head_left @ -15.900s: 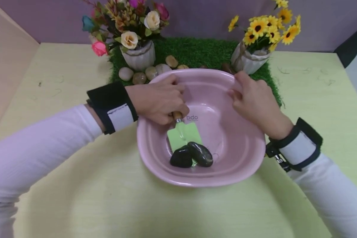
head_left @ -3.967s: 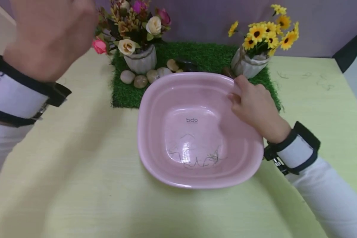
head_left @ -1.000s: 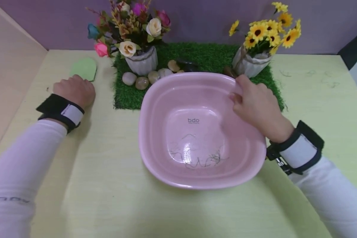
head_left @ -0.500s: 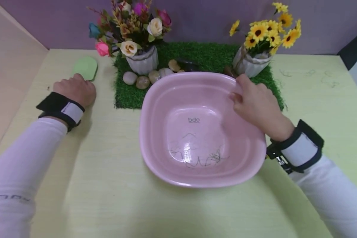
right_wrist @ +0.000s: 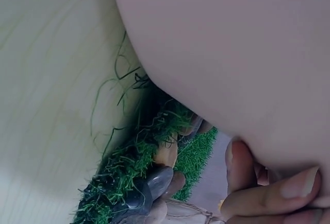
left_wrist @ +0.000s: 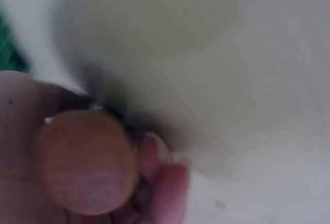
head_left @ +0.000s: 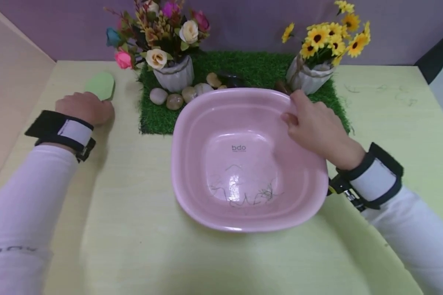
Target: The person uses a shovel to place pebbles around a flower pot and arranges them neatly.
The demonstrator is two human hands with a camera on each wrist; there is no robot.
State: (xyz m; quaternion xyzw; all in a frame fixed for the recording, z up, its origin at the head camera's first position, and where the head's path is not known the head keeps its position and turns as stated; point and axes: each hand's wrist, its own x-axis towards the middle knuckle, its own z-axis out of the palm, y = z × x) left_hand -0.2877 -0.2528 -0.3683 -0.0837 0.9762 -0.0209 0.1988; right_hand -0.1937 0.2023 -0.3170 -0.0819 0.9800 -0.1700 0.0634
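Observation:
My left hand [head_left: 85, 107] grips a small garden trowel by its wooden handle at the table's far left. In the head view, the trowel's pale green blade [head_left: 100, 85] sticks out beyond the knuckles. The round end of the wooden handle [left_wrist: 90, 162] fills part of the left wrist view, with fingers curled around it. My right hand [head_left: 317, 125] pinches the far right rim of a pink basin [head_left: 184, 172]. Fingers [right_wrist: 273, 195] press against the basin's outer wall in the right wrist view. Thin loose green strands [head_left: 267, 192] lie on the basin's floor.
Behind the basin lies an artificial grass mat [head_left: 156, 123]. A pot of mixed flowers [head_left: 175, 76] and a pot of yellow flowers [head_left: 308, 78] stand on it. Several pale pebbles [head_left: 174, 101] and dark stones [head_left: 230, 78] rest there too.
At first the trowel lay under two black stones in the basin. Dark stones now sit on the mat, and my left hand with the trowel is at far left. The right hand stayed on the rim.

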